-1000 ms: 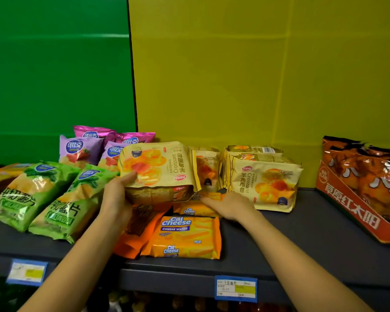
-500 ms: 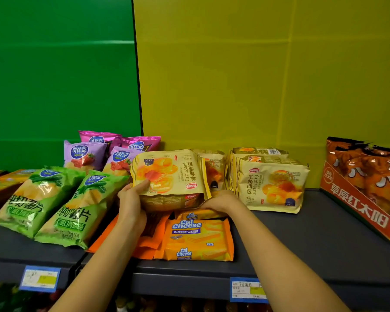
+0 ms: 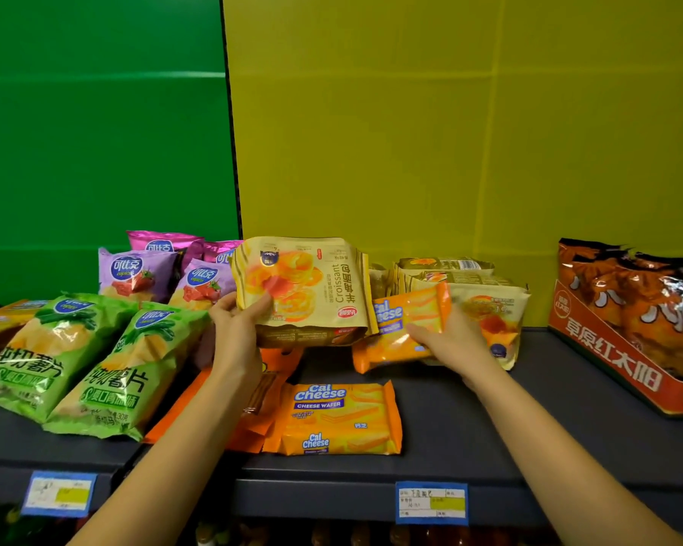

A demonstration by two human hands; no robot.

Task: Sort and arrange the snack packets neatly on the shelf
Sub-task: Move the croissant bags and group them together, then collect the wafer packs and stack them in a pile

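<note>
My left hand grips a yellow croissant packet by its lower left edge and holds it lifted above the grey shelf. My right hand holds an orange Cal Cheese wafer packet, tilted and raised off the shelf, just right of the croissant packet. A second Cal Cheese packet lies flat at the shelf front. Thin orange packets lie partly under it and behind my left forearm. More croissant packets stand stacked behind my right hand.
Green chip bags lean at the left, with purple and pink chip bags behind them. An orange-red display box of snack bags stands at the right. Blue price tags hang on the shelf's front edge.
My left hand has raised the croissant packet. My right hand has pulled an orange Cal Cheese packet out from under it and lifted it to the right.
</note>
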